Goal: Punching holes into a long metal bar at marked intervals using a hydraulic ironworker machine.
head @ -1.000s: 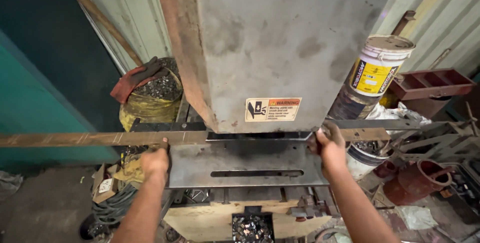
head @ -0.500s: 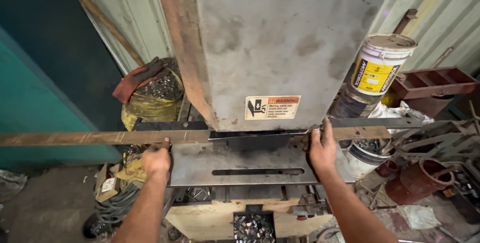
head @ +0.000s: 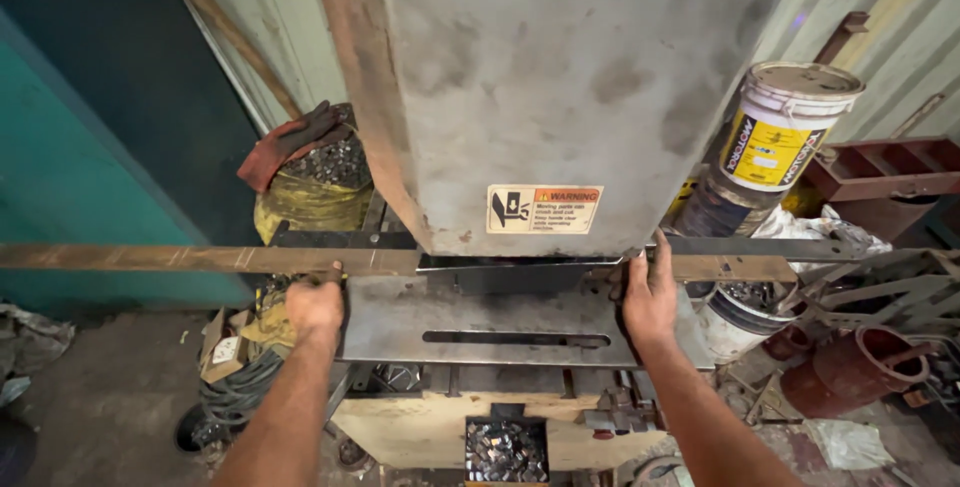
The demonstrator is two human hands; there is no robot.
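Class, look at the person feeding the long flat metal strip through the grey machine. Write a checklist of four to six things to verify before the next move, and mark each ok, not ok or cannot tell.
1. Left hand has a grip on the flat metal strip: ok.
2. Right hand holds the strip on the other side of the machine: ok.
3. Strip lies level across the slotted steel table: ok.
4. Right-hand fingers clear of the machine's lower edge: not ok, they lie close under it.
5. Strip lined up under the tool: cannot tell, hidden.
6. Catch box below holds cut pieces, not overflowing: ok.
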